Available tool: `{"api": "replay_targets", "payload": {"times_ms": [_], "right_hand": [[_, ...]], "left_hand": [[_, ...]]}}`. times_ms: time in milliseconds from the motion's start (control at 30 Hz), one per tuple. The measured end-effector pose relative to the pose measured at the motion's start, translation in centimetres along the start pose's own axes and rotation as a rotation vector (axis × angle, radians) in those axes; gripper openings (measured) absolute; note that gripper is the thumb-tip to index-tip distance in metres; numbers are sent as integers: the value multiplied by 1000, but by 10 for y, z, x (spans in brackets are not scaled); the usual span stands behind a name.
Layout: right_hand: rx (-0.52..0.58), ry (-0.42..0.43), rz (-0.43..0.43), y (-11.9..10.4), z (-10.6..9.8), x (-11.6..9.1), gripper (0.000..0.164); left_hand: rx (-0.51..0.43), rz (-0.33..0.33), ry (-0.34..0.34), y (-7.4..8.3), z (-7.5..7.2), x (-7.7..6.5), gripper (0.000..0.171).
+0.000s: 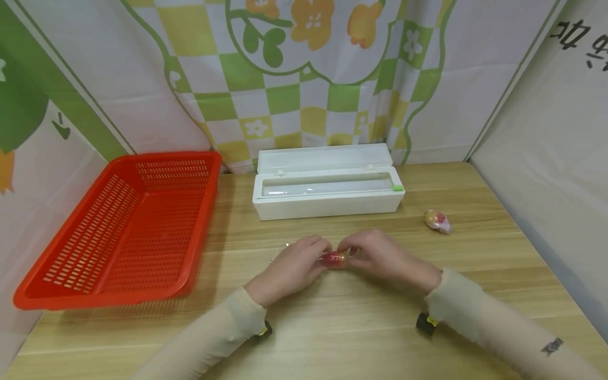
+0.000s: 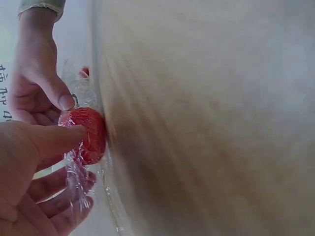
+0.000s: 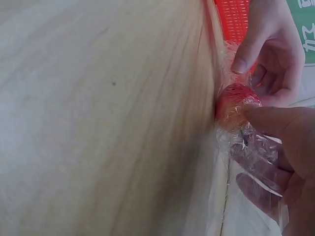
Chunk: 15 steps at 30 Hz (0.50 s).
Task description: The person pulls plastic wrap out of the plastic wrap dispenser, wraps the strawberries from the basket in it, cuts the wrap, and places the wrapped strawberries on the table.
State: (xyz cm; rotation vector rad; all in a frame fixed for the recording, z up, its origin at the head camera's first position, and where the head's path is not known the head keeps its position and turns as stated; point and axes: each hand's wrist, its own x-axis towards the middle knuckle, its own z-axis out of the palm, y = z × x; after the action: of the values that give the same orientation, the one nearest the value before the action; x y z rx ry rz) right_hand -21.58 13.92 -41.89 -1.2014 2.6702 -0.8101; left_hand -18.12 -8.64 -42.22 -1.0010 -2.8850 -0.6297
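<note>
A small red-and-yellow apple (image 1: 334, 258) wrapped in clear cling film (image 3: 253, 147) is held low over the table, between the two hands. My left hand (image 1: 296, 264) pinches its left end, the thumb lying on the red skin in the left wrist view. On the other end, my right hand (image 1: 380, 256) grips the apple and its loose film; the thumb presses near the stem in the right wrist view, with the fingers behind the film. Crinkled film sticks out past both ends of the apple (image 2: 91, 135).
A white cling film dispenser (image 1: 328, 206) with its lid raised and a roll inside stands at the back. To the left is a red plastic basket (image 1: 190, 253). Another film-wrapped apple (image 1: 437, 220) lies at the right. Cloth walls (image 1: 546, 132) border the table (image 1: 342, 338).
</note>
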Motion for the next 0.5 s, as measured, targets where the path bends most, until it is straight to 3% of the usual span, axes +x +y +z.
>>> {"api": "replay_targets", "payload": {"times_ms": [233,500], "right_hand": [[-125,23,-6,-6,-4,2,29],[-252,31,-78,-18,-2,3,30]], "left_hand": [[-8,-43,-64,0,-4,7,20],[15,-49,-59,-3,-6,11,11]]}}
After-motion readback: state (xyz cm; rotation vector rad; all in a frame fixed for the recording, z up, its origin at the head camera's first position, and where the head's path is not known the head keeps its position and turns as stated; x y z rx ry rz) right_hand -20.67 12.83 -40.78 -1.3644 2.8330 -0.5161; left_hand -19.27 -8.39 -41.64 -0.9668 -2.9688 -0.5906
